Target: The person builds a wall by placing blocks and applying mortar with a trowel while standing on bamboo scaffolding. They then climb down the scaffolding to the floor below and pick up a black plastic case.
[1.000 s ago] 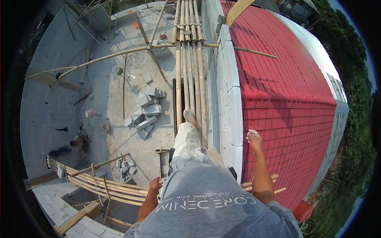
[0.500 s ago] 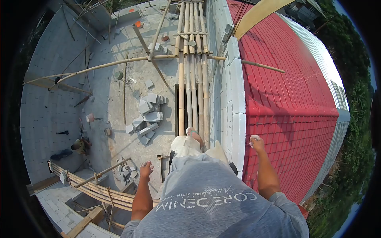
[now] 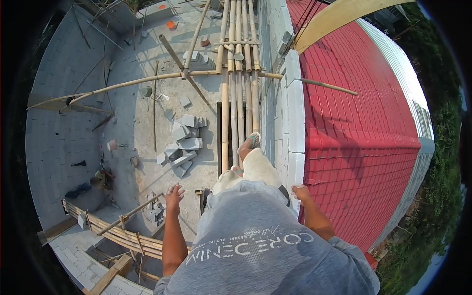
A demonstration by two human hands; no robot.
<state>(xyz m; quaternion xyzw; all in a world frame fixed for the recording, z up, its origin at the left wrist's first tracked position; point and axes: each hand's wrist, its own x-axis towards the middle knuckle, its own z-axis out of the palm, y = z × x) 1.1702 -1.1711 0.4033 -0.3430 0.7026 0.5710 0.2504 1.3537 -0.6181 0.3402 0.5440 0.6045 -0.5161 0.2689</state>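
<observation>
My left hand [image 3: 174, 198] hangs out over the floor below, its fingers apart and nothing in them. Beside the top of the block wall [image 3: 296, 169], my right hand [image 3: 301, 193] is loosely bent, with pale dust on the fingertips and no object showing in it. Under me runs a walkway of bamboo poles [image 3: 233, 105]. One sandalled foot [image 3: 251, 141] is set forward on the poles, and the other foot [image 3: 237, 170] is partly hidden behind my trouser leg.
A bamboo rail [image 3: 162, 77] crosses the walkway ahead. Grey blocks [image 3: 183, 142] lie heaped on the concrete floor below, left of a dark opening. A red tiled roof [image 3: 359, 147] slopes beyond the wall. Another person [image 3: 102, 181] is low down at the left.
One foot has stepped forward along the poles. My right hand has swung left and down to the wall's edge; my left hand has moved slightly left and forward, its fingers more spread.
</observation>
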